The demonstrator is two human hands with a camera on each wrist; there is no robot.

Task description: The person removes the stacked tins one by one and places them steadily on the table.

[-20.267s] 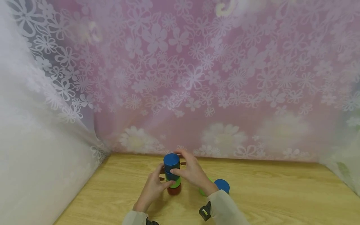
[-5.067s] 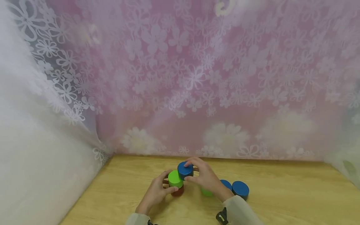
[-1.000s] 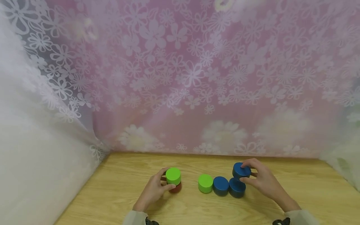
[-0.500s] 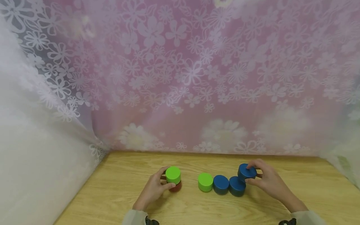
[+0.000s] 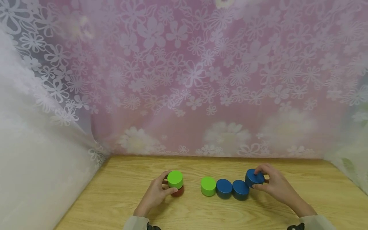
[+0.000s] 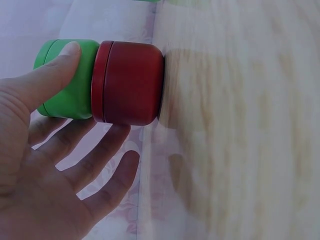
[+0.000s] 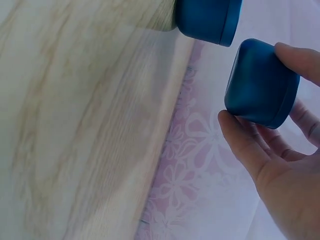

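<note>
My left hand (image 5: 155, 193) grips a green tin (image 5: 175, 179) that sits on a red tin (image 5: 177, 191). In the left wrist view the thumb lies on the green tin (image 6: 75, 80), and some fingers reach behind the red tin (image 6: 130, 82), which stands on the table. My right hand (image 5: 274, 185) pinches a lidded blue tin (image 5: 254, 179) between thumb and fingers. That tin is tilted and held off the table, as the right wrist view shows with the blue tin (image 7: 260, 85) clear of the wood. Close on its left stands another blue tin (image 5: 241, 190).
Left of that tin, a blue tin (image 5: 224, 189) and a green tin (image 5: 208, 186) continue the row on the wooden table (image 5: 195, 212). A pink flowered curtain (image 5: 184, 80) hangs behind the table, and white cloth (image 5: 37, 159) drapes the left side.
Two blue tins stood on the green one 20 seconds ago; they are off it. In the last second my right hand has moved its blue tin right and lower, past the row's end.
</note>
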